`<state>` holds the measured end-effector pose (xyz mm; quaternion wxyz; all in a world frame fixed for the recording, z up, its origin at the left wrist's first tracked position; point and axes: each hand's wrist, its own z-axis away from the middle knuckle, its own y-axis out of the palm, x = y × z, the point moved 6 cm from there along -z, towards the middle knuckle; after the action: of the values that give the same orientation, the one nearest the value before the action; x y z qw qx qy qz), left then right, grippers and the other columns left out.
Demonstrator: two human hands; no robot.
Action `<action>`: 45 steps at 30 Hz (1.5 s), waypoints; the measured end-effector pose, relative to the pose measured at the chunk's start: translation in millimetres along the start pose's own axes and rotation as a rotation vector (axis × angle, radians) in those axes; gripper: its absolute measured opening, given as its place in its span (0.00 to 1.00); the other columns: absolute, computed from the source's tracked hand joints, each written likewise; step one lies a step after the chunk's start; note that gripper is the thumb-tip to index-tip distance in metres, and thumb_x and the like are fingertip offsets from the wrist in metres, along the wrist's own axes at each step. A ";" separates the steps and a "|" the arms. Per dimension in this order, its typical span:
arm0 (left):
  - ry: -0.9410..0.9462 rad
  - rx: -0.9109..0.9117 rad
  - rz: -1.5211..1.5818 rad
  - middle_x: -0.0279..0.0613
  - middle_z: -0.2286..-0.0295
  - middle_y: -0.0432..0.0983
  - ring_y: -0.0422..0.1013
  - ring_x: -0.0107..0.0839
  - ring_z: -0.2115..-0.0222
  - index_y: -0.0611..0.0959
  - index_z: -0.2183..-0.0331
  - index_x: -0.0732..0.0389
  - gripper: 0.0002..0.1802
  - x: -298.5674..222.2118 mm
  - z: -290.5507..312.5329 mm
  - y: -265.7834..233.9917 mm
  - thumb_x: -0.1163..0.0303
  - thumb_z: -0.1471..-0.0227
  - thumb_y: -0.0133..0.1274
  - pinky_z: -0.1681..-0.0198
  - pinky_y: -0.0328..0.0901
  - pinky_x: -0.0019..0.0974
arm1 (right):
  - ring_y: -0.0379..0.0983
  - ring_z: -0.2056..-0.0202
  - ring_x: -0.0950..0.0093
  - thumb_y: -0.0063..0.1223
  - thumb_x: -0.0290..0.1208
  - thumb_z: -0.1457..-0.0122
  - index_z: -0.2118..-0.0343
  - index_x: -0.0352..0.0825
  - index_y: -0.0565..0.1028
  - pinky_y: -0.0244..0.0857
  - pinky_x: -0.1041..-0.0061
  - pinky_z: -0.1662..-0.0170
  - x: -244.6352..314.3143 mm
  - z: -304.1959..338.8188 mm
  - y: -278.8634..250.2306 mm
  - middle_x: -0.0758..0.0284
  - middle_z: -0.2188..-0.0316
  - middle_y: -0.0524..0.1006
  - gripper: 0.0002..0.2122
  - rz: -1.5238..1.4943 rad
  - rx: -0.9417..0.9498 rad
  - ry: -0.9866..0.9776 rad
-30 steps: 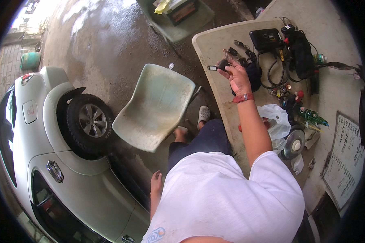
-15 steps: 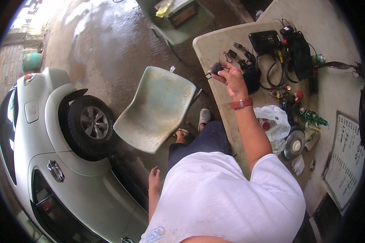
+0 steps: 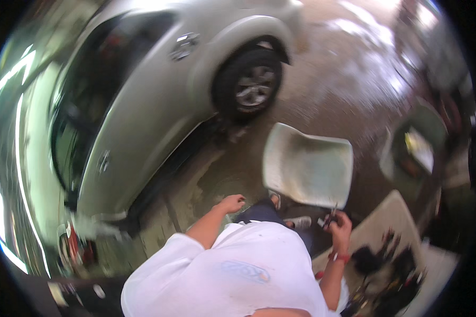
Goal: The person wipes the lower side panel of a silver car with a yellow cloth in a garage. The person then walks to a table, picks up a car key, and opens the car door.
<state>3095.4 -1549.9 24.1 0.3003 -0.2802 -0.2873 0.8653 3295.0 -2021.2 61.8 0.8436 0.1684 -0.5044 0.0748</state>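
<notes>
My right hand (image 3: pixel 342 228), with a red watch (image 3: pixel 339 257) on its wrist, is closed around a car key (image 3: pixel 330 217) with a dark head. The key points up from my fingers, blurred by motion, beside the near edge of the table (image 3: pixel 388 214). My left hand (image 3: pixel 230 204) hangs in front of my body with its fingers loosely bent and nothing seen in it. It is apart from the pale plastic chair (image 3: pixel 311 169) and the parked car.
A light-coloured car (image 3: pixel 195 100) with a dark wheel (image 3: pixel 248 84) stands on the left. Dark items (image 3: pixel 367 260) crowd the table at lower right. Another chair (image 3: pixel 415 148) with papers (image 3: pixel 420 150) on it is at far right. The floor (image 3: pixel 349 68) looks wet.
My view has swung left toward the car. My right hand has drawn back from over the table to its edge, still holding the key. My left hand has risen slightly.
</notes>
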 end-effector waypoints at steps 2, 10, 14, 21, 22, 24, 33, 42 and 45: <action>-0.017 -0.029 0.019 0.51 0.47 0.82 0.77 0.48 0.44 0.82 0.42 0.57 0.26 6.1 1.4 22.0 0.57 0.38 0.55 0.40 0.70 0.46 | 0.82 0.60 0.73 0.45 0.14 0.46 0.46 0.27 0.76 0.82 0.73 0.62 -19.9 11.8 23.1 0.60 0.57 0.83 0.23 -0.021 0.118 0.080; -0.203 -0.123 0.260 0.49 0.47 0.82 0.77 0.47 0.45 0.84 0.44 0.54 0.25 72.7 20.7 62.4 0.58 0.40 0.56 0.41 0.71 0.47 | 0.82 0.60 0.73 0.47 0.14 0.43 0.42 0.25 0.75 0.83 0.74 0.62 21.5 -18.5 81.4 0.58 0.56 0.83 0.23 0.192 0.370 0.163; -0.381 -0.117 0.248 0.48 0.47 0.82 0.77 0.47 0.45 0.86 0.45 0.52 0.24 131.0 45.6 123.2 0.57 0.41 0.57 0.41 0.71 0.48 | 0.82 0.60 0.73 0.47 0.14 0.43 0.42 0.26 0.75 0.83 0.75 0.62 46.5 -46.3 89.0 0.58 0.56 0.83 0.23 0.250 0.429 0.113; -0.417 -0.132 0.351 0.50 0.50 0.83 0.78 0.51 0.48 0.88 0.50 0.55 0.22 179.5 57.9 176.7 0.56 0.41 0.54 0.44 0.72 0.51 | 0.81 0.58 0.72 0.48 0.14 0.44 0.43 0.22 0.74 0.82 0.74 0.60 59.1 -70.6 103.6 0.58 0.56 0.82 0.23 0.336 0.450 0.025; -0.420 -0.104 0.398 0.51 0.50 0.84 0.79 0.51 0.48 0.88 0.51 0.55 0.22 170.4 60.0 179.0 0.55 0.40 0.54 0.45 0.72 0.51 | 0.81 0.57 0.71 0.49 0.14 0.44 0.43 0.21 0.74 0.82 0.74 0.60 59.6 -70.3 106.0 0.58 0.56 0.81 0.23 0.377 0.452 0.006; -0.375 -0.054 0.438 0.54 0.50 0.83 0.79 0.51 0.48 0.88 0.49 0.59 0.25 160.2 72.7 167.1 0.52 0.40 0.54 0.44 0.72 0.49 | 0.80 0.55 0.70 0.50 0.14 0.44 0.44 0.19 0.74 0.82 0.72 0.58 45.5 -70.6 102.4 0.58 0.55 0.80 0.22 0.350 0.351 -0.006; -0.412 -0.007 0.397 0.51 0.46 0.82 0.76 0.47 0.43 0.83 0.42 0.56 0.27 125.7 61.8 89.2 0.55 0.38 0.57 0.39 0.68 0.45 | 0.82 0.53 0.70 0.47 0.13 0.41 0.42 0.23 0.75 0.82 0.73 0.56 19.8 -63.1 101.2 0.57 0.54 0.82 0.22 0.210 0.314 0.092; -0.239 -0.058 0.252 0.50 0.42 0.79 0.74 0.47 0.41 0.82 0.40 0.53 0.27 95.9 14.0 17.7 0.53 0.36 0.55 0.37 0.67 0.46 | 0.82 0.60 0.72 0.50 0.17 0.46 0.44 0.22 0.77 0.79 0.73 0.58 22.2 -62.7 54.7 0.59 0.57 0.83 0.24 0.142 0.067 0.051; -0.225 -0.019 0.182 0.50 0.42 0.78 0.73 0.47 0.40 0.82 0.40 0.52 0.27 71.0 6.3 17.5 0.53 0.36 0.55 0.37 0.67 0.47 | 0.82 0.60 0.72 0.50 0.17 0.46 0.44 0.22 0.77 0.81 0.73 0.59 29.7 -56.7 36.5 0.58 0.57 0.83 0.23 0.088 -0.013 0.035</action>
<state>3037.9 -1515.1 -5.5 0.1838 -0.2091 -0.3009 0.9121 3345.3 -1968.0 70.8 0.8494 0.1393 -0.4968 0.1114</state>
